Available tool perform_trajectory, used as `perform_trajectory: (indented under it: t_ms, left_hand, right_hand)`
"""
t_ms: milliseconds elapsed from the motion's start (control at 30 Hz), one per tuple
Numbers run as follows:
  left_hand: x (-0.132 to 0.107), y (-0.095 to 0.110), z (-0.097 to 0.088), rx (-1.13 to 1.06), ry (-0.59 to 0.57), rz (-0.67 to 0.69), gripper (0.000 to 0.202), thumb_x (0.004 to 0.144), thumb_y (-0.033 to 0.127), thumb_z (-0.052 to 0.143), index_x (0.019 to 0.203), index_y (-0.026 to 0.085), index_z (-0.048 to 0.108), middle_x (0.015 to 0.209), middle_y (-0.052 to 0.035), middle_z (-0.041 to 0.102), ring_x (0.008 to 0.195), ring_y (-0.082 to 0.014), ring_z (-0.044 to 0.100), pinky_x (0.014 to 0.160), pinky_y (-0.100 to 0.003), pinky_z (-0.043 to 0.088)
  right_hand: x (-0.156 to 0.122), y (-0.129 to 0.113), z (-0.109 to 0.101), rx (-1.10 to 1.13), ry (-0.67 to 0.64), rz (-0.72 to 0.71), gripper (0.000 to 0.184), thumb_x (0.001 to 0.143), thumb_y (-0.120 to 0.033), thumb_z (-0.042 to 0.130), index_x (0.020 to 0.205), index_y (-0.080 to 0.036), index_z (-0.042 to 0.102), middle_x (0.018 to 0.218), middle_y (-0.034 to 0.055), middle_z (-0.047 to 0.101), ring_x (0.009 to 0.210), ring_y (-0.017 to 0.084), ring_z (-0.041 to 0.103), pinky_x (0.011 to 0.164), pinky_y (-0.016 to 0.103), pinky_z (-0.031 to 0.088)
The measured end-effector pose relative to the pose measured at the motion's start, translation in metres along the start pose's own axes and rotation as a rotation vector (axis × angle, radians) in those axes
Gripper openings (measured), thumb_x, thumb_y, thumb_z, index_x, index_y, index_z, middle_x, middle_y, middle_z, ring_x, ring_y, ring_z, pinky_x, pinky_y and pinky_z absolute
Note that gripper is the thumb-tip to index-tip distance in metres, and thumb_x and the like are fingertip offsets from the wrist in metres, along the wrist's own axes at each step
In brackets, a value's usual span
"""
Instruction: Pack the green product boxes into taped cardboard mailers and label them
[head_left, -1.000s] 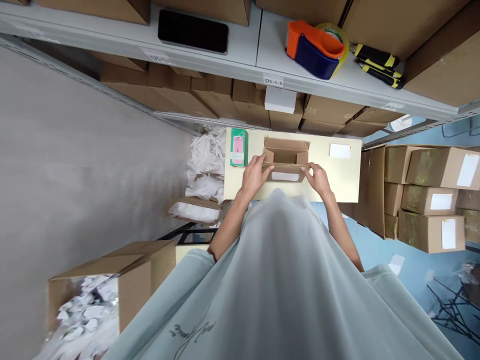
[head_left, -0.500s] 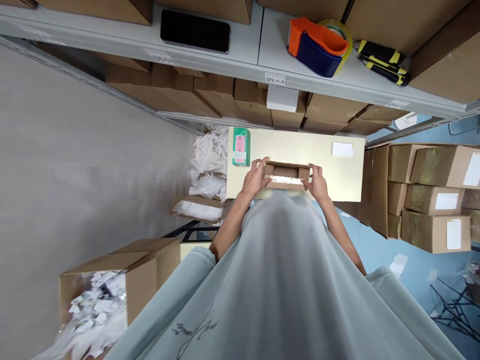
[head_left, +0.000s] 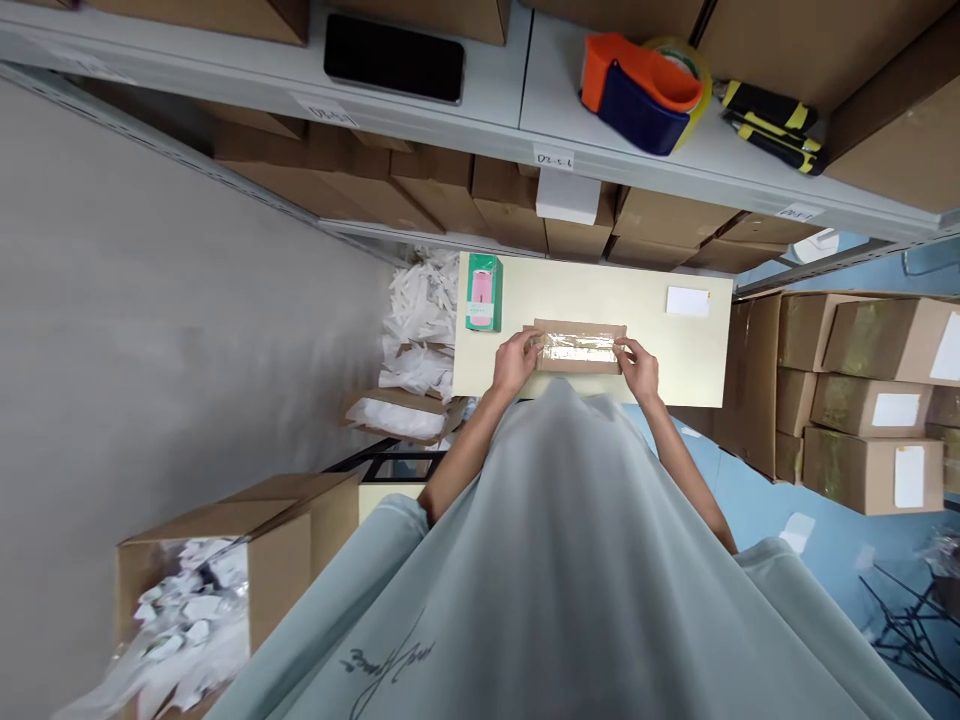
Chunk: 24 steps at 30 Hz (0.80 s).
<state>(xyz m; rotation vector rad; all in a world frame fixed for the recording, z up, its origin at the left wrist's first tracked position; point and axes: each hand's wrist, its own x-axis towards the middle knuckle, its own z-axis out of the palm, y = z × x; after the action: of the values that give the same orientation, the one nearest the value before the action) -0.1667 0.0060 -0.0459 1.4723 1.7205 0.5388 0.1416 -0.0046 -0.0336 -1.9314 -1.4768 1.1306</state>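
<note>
A small brown cardboard box (head_left: pixel 580 347) lies on the pale yellow table (head_left: pixel 660 350), its taped side facing up and shining. My left hand (head_left: pixel 516 362) grips its left end with fingers curled over the edge. My right hand (head_left: pixel 638 366) grips its right end the same way. A green box with a pink picture (head_left: pixel 483 293) stands on the table just left of my left hand. A white label (head_left: pixel 688 301) lies on the table to the right.
A shelf above holds a black phone (head_left: pixel 394 59), an orange and blue tape dispenser (head_left: pixel 641 83) and a black-yellow cutter (head_left: pixel 772 115). Cardboard boxes fill the lower shelf (head_left: pixel 480 195) and stack at right (head_left: pixel 862 400). Boxes of white packing sit at left (head_left: pixel 195 600).
The box has been turned over: its open top and flaps faced up, then it tipped, and now the taped side faces up. Both hands stayed on its ends.
</note>
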Motion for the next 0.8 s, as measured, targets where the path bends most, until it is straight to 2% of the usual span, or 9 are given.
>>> perform_trajectory:
  t_ms: [100, 200, 333, 433, 633, 733, 800]
  left_hand:
    - [0.015, 0.012, 0.0, -0.04, 0.017, -0.01, 0.031, 0.107, 0.025, 0.068, 0.137, 0.026, 0.078, 0.146, -0.0082, 0.08, 0.103, -0.0253, 0.083, 0.103, -0.037, 0.063]
    - [0.027, 0.021, 0.003, -0.073, 0.0, -0.044, 0.033, 0.106, 0.026, 0.071, 0.138, 0.026, 0.076, 0.143, -0.0082, 0.082, 0.104, -0.0256, 0.084, 0.102, -0.036, 0.063]
    - [0.031, 0.02, 0.01, -0.051, -0.031, -0.067, 0.033, 0.103, 0.027, 0.073, 0.136, 0.027, 0.075, 0.139, -0.0061, 0.083, 0.104, -0.0253, 0.082, 0.101, -0.035, 0.061]
    - [0.029, 0.015, 0.013, -0.061, -0.021, -0.057, 0.026, 0.104, 0.03, 0.07, 0.129, 0.026, 0.077, 0.135, -0.0062, 0.084, 0.103, -0.0241, 0.081, 0.102, -0.036, 0.062]
    - [0.029, 0.015, 0.013, -0.124, 0.067, 0.012, 0.019, 0.103, 0.023, 0.064, 0.11, 0.022, 0.082, 0.138, -0.0115, 0.082, 0.128, -0.026, 0.078, 0.118, -0.04, 0.06]
    - [0.031, 0.018, 0.012, -0.111, 0.085, -0.052, 0.016, 0.102, 0.022, 0.066, 0.107, 0.022, 0.082, 0.136, -0.0105, 0.083, 0.115, -0.0259, 0.082, 0.111, -0.04, 0.063]
    - [0.032, 0.02, 0.009, -0.09, 0.093, -0.11, 0.014, 0.1, 0.022, 0.07, 0.107, 0.023, 0.081, 0.131, -0.0092, 0.085, 0.107, -0.0264, 0.084, 0.105, -0.04, 0.065]
  right_hand:
    - [0.013, -0.006, -0.012, 0.011, 0.056, -0.036, 0.04, 0.103, -0.059, 0.061, 0.122, -0.028, 0.078, 0.134, 0.01, 0.084, 0.117, 0.034, 0.084, 0.094, 0.041, 0.066]
    - [0.021, -0.006, -0.017, -0.007, 0.061, -0.025, 0.039, 0.103, -0.056, 0.058, 0.121, -0.027, 0.076, 0.127, 0.0107, 0.085, 0.113, 0.033, 0.085, 0.09, 0.039, 0.066]
    - [0.022, 0.0, -0.014, -0.042, 0.023, -0.001, 0.035, 0.103, -0.05, 0.055, 0.121, -0.026, 0.073, 0.127, 0.011, 0.085, 0.113, 0.032, 0.084, 0.092, 0.04, 0.065]
    - [0.023, 0.001, -0.011, -0.076, 0.015, -0.003, 0.034, 0.105, -0.046, 0.052, 0.124, -0.026, 0.072, 0.131, 0.0118, 0.084, 0.117, 0.033, 0.083, 0.098, 0.043, 0.064]
    - [0.028, -0.004, -0.01, -0.109, -0.009, -0.014, 0.035, 0.106, -0.037, 0.049, 0.131, -0.024, 0.069, 0.141, 0.0145, 0.08, 0.112, 0.03, 0.082, 0.1, 0.046, 0.065]
    - [0.027, -0.005, -0.01, -0.125, -0.023, -0.046, 0.035, 0.105, -0.034, 0.05, 0.133, -0.023, 0.069, 0.146, 0.0157, 0.076, 0.113, 0.028, 0.08, 0.1, 0.044, 0.066]
    - [0.025, -0.009, -0.011, -0.185, -0.008, -0.072, 0.033, 0.105, -0.032, 0.052, 0.131, -0.023, 0.07, 0.152, 0.0174, 0.072, 0.123, 0.029, 0.077, 0.105, 0.045, 0.065]
